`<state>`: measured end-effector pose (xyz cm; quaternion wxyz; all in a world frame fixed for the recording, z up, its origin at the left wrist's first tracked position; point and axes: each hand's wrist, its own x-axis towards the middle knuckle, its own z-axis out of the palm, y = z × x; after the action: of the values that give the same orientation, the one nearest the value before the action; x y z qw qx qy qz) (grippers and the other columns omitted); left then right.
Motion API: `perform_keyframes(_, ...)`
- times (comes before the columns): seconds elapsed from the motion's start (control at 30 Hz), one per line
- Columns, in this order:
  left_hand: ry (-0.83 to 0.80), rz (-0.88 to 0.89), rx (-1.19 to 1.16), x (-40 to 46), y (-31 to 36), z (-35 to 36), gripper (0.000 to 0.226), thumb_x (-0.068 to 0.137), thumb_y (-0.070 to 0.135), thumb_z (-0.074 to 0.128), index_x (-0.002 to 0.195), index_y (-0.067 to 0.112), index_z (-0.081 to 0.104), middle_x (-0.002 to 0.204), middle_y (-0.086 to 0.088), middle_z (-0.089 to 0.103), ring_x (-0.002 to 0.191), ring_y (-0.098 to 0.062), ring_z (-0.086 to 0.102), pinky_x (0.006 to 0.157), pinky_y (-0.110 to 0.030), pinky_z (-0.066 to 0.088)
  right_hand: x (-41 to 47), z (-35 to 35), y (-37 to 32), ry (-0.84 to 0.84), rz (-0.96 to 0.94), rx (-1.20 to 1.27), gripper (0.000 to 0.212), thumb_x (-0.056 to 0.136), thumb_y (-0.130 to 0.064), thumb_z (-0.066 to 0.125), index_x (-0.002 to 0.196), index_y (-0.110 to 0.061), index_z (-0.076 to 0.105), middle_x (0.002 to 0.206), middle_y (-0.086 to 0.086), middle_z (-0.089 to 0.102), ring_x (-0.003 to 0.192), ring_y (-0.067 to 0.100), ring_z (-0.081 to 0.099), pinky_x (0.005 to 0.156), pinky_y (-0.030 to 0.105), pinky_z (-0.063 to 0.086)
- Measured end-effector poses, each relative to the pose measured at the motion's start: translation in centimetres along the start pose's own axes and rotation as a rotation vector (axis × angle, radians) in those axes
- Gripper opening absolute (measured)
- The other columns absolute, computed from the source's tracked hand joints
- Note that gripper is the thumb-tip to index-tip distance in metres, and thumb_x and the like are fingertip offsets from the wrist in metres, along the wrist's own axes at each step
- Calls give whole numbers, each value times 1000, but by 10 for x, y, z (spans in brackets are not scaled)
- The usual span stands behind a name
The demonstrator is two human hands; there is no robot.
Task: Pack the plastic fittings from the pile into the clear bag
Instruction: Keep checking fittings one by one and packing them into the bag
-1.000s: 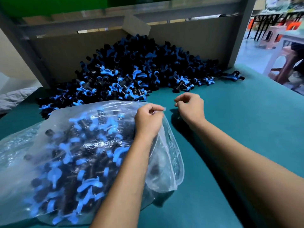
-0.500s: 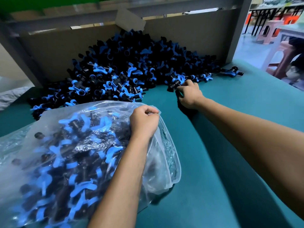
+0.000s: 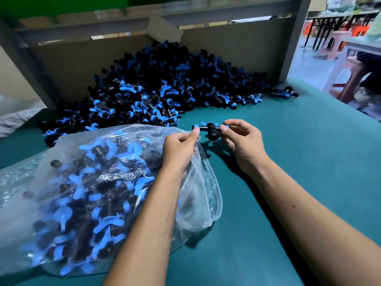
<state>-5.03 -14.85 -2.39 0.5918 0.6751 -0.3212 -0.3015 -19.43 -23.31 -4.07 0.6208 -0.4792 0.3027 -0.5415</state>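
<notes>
- Here, one black fitting [image 3: 210, 131] with blue clips is held in the air just above the green table [image 3: 309, 162], right at the open mouth of the clear bag [image 3: 204, 178].
- The right hand [image 3: 243, 141] pinches the fitting's right end between thumb and curled fingers.
- The left hand [image 3: 179, 147] is closed on the bag's upper rim, with its thumb tip touching the fitting's left end; whether it also grips the fitting cannot be told.
- The bag spreads out to the left of and below the left hand, lying on its side on the table, bulging with black and blue fittings.
- Beyond both hands, the pile [image 3: 165, 87] of loose fittings is heaped against a cardboard wall [image 3: 237, 46].
- Far off to the right of the right hand, one stray fitting [image 3: 285, 92] lies apart from the pile, near a grey upright post [image 3: 294, 38].
</notes>
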Motion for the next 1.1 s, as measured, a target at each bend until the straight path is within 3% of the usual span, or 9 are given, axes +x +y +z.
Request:
perform_keyframes(0.1,-86,-15,-118,-6,4,-1,33,95,34,75,93,0,75,83,-15,71,75,-20,58,81,-41,52,-8,0,-3,-110,58,126,12,90,0,69,96,-8,76,86,9,73,74,15,69,73,20,56)
perform_keyframes(0.23,-102,-35,-148,-9,6,-3,16,91,20,79,92,5,78,95,-20,78,89,-36,74,98,-58,56,-12,-1,-7,-161,91,131,13,88,2,70,99,-5,75,85,11,74,73,17,69,74,22,57)
perform_keyframes(0.3,-142,-36,-127,-11,6,-4,10,88,18,82,91,9,79,92,-14,79,95,-35,76,98,-54,57,-13,0,-6,-176,82,36,14,84,-3,76,96,-11,77,86,10,73,78,23,66,78,32,55)
perform_keyframes(0.43,-179,-35,-115,-12,7,-5,9,85,15,84,90,10,79,90,-12,80,84,-24,74,96,-44,57,-13,0,-5,-202,65,-65,15,79,-6,82,93,-13,78,86,11,72,84,29,59,77,40,43)
perform_keyframes(0.63,-130,-88,-217,-11,10,-4,17,87,14,82,94,-1,77,104,-32,73,86,-31,66,101,-61,52,-13,3,-6,-84,85,8,13,84,-3,77,94,-11,74,80,4,71,70,17,65,65,25,51)
perform_keyframes(0.77,-47,-105,-265,-7,10,-6,19,84,15,85,98,6,77,97,-16,78,99,-32,73,103,-51,55,-7,-2,-7,65,107,201,15,87,2,72,99,-7,70,80,6,68,68,15,65,67,21,54)
perform_keyframes(0.87,-76,-105,-244,-7,9,-6,21,84,15,85,101,5,77,98,-17,78,96,-30,73,101,-48,57,-7,-3,-4,16,104,137,19,85,-2,76,102,-7,70,78,2,68,66,13,63,63,20,52)
perform_keyframes(0.97,-197,-82,-153,-12,7,-5,16,84,10,83,99,7,79,96,-19,78,84,-26,73,89,-42,60,-11,-1,-2,-149,43,-77,18,81,-6,81,98,-11,74,73,0,69,63,13,59,62,23,49)
perform_keyframes(1.1,-198,-101,-142,-12,6,-5,18,82,10,86,98,6,79,103,-26,76,95,-43,71,98,-53,54,-11,1,-2,-163,29,-98,17,80,-6,82,94,-13,76,76,3,69,65,14,59,62,24,48)
